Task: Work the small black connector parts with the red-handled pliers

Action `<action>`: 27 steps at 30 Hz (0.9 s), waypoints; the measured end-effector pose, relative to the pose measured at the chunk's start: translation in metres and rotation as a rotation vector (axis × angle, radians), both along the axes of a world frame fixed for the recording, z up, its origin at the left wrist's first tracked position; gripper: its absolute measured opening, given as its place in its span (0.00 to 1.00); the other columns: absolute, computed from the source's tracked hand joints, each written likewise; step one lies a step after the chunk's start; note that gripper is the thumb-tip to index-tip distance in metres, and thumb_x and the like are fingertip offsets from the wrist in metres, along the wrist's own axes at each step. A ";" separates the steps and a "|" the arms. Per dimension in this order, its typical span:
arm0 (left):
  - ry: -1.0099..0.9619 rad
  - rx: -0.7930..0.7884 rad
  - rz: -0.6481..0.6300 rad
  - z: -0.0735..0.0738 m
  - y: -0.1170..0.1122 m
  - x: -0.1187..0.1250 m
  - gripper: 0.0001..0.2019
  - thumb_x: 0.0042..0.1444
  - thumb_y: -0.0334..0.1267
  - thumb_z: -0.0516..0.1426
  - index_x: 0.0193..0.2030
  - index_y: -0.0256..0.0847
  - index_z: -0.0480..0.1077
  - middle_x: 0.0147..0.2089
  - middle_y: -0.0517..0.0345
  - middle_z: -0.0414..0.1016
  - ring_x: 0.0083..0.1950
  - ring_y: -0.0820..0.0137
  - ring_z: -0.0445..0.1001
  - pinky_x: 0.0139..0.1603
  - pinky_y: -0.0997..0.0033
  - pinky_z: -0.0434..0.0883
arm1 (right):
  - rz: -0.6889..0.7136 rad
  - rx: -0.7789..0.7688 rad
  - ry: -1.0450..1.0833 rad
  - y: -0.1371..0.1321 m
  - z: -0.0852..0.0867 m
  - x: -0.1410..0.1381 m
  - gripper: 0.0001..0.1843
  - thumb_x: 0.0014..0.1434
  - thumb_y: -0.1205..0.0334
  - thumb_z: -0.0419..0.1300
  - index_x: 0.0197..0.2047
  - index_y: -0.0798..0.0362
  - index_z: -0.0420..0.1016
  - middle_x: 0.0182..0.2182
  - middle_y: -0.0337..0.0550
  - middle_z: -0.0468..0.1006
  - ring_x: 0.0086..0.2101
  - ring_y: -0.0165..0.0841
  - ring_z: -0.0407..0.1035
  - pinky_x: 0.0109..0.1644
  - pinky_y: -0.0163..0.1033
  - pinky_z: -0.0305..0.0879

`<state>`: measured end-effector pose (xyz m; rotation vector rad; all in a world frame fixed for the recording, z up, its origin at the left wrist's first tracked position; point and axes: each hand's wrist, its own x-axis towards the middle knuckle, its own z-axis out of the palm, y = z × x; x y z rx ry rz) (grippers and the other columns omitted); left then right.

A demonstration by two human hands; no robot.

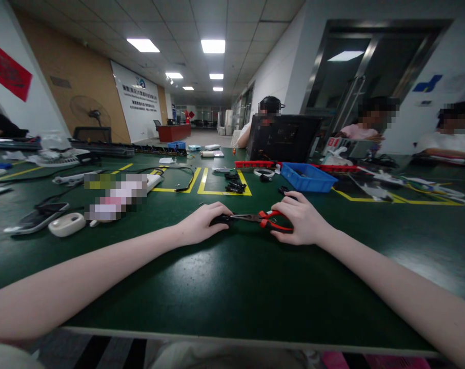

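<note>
My right hand [299,218] is wrapped round the red and black handles of a pair of needle-nose pliers [266,217]. The long metal jaws point left and meet a small black piece [220,219]. That piece sits between the fingers and thumb of my left hand [203,223], which cover most of it, so its kind cannot be made out. Both hands are just above the green table. Beyond them, several small black parts [235,184] lie in a heap inside a yellow taped square. Another small black part [283,190] is just past my right fingers.
A blue plastic tray [308,179] stands beyond my right hand, near a coiled white cable [263,173]. On the left lie a cream rounded case [66,224] and a dark device [38,218]. A monitor [284,137] stands behind; several people sit across the table.
</note>
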<state>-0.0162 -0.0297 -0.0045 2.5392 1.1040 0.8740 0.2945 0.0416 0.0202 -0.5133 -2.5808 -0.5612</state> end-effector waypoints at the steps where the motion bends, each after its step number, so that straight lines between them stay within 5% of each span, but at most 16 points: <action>1: 0.007 0.002 0.004 -0.001 0.000 0.000 0.12 0.63 0.34 0.58 0.53 0.41 0.69 0.52 0.53 0.72 0.52 0.62 0.72 0.55 0.60 0.69 | -0.003 -0.003 -0.003 0.000 0.000 0.000 0.23 0.53 0.45 0.61 0.43 0.57 0.73 0.34 0.51 0.77 0.36 0.43 0.71 0.58 0.58 0.59; 27: 0.053 -0.013 -0.004 0.003 -0.001 0.001 0.11 0.66 0.36 0.55 0.53 0.41 0.68 0.51 0.53 0.73 0.51 0.62 0.72 0.54 0.58 0.69 | 0.017 0.024 -0.006 0.000 0.000 0.001 0.23 0.53 0.45 0.60 0.43 0.57 0.74 0.33 0.50 0.77 0.35 0.42 0.72 0.57 0.56 0.60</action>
